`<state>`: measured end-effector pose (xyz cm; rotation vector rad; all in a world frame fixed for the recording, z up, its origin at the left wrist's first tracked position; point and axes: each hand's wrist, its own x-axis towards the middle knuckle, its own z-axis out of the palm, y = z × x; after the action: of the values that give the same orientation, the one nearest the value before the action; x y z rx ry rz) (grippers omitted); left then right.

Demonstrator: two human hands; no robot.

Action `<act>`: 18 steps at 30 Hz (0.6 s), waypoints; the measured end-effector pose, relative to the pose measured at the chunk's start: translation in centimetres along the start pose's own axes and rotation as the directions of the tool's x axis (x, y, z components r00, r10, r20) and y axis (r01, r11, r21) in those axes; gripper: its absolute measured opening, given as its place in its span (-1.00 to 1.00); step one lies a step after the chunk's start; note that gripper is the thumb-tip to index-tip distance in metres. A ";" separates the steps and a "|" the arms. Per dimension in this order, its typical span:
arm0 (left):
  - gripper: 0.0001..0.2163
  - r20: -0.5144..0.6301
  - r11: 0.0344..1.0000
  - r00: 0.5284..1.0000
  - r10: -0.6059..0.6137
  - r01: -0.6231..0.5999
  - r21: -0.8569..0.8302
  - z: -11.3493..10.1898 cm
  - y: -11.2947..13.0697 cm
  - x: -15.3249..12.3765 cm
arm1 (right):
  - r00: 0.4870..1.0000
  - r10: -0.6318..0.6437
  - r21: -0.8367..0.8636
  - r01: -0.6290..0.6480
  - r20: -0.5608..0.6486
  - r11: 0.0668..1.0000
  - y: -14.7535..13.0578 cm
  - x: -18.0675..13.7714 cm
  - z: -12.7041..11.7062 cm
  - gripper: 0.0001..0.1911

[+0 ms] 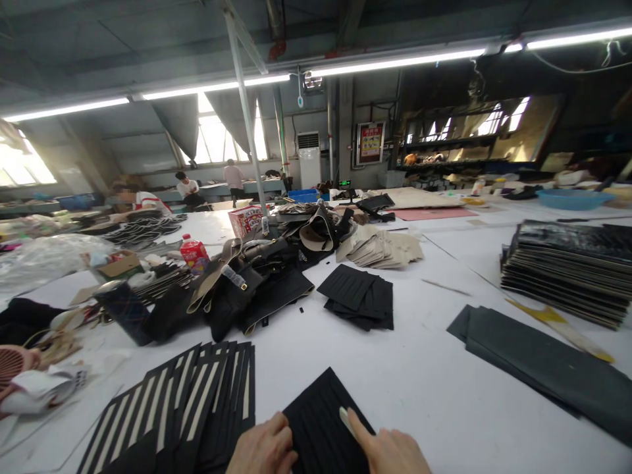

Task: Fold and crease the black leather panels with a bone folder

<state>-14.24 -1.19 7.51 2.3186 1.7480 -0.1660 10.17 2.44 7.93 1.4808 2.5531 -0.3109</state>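
Observation:
A black fabric-like panel [323, 415] with faint raised ridges lies on the white table right before me. My left hand [264, 444] grips its left edge with curled fingers. In my right hand [392, 449] is a small off-white flat tool [347, 421], held along the outstretched index finger and resting against the panel's surface. Left of the panel fans out a stack of black panels with cream strips [182, 401]. Farther ahead is a small pile of plain black panels [360, 296]. The lower parts of both hands are cut off by the frame.
Black bag parts [251, 283] are heaped mid-table beside beige pieces [382, 247]. On the right stand a thick stack of dark panels [567, 270], long dark sheets [538, 362] and a yellow-and-white strip [563, 329]. A red bottle [193, 251] is at left; people sit farther back.

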 end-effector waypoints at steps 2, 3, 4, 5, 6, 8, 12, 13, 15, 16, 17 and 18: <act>-0.91 0.010 1.000 1.000 -0.006 0.006 0.002 -0.2 0.1 0.1 | 0.998 -0.028 0.035 0.030 -0.060 0.999 -0.9 1.6 -0.5 -0.25; -0.91 0.017 1.000 1.000 -0.011 0.011 -0.002 -0.3 0.1 0.2 | 0.993 -0.034 0.068 0.042 -0.114 0.997 -1.5 2.5 -0.6 -0.25; -0.91 0.025 1.000 1.000 -0.015 0.015 -0.013 -0.6 0.2 0.2 | 0.986 -0.036 0.107 0.054 -0.163 0.993 -1.9 3.5 -0.7 -0.26; -0.92 0.033 0.999 0.999 -0.016 0.017 -0.029 -0.9 0.2 0.3 | 0.979 -0.033 0.147 0.063 -0.202 0.987 -2.3 4.4 -0.7 -0.27; -0.94 0.039 0.999 0.999 -0.018 0.020 -0.045 -1.3 0.3 0.4 | 0.973 -0.023 0.189 0.068 -0.231 0.980 -2.3 5.1 -0.7 -0.29; -0.99 0.042 0.997 0.999 -0.018 0.021 -0.072 -2.4 0.6 1.2 | 0.964 0.012 0.245 0.055 -0.266 0.968 -1.7 5.9 -0.6 -0.36; -0.61 -0.050 0.985 0.995 0.083 -0.089 -0.147 -4.3 2.0 4.8 | 0.925 0.275 0.602 -0.065 -0.263 0.796 2.5 4.3 0.8 -0.46; -0.44 -0.063 0.974 0.986 0.156 -0.164 -0.159 -4.6 2.5 6.1 | 0.906 0.363 0.728 -0.095 -0.220 0.678 3.9 3.4 1.5 -0.41; -0.18 -0.044 0.928 0.940 0.339 -0.342 -0.151 -5.0 3.7 8.8 | 0.862 0.490 0.879 -0.128 -0.131 0.460 6.5 1.1 3.0 -0.32; -0.13 -0.010 0.899 0.909 0.417 -0.415 -0.139 -5.1 4.3 10.1 | 0.843 0.526 0.903 -0.133 -0.114 0.408 7.7 0.0 3.7 -0.34; -0.13 0.029 0.879 0.883 0.468 -0.462 -0.120 -5.2 4.8 11.2 | 0.828 0.550 0.916 -0.131 -0.110 0.380 8.7 -1.0 4.4 -0.39; -0.16 0.067 0.873 0.872 0.486 -0.479 -0.093 -5.2 5.2 12.0 | 0.817 0.566 0.926 -0.124 -0.109 0.357 9.6 -1.9 5.0 -0.45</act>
<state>-6.16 10.01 10.42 2.5618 1.0625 -0.1098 19.67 4.13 2.75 2.6710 2.2149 -1.6804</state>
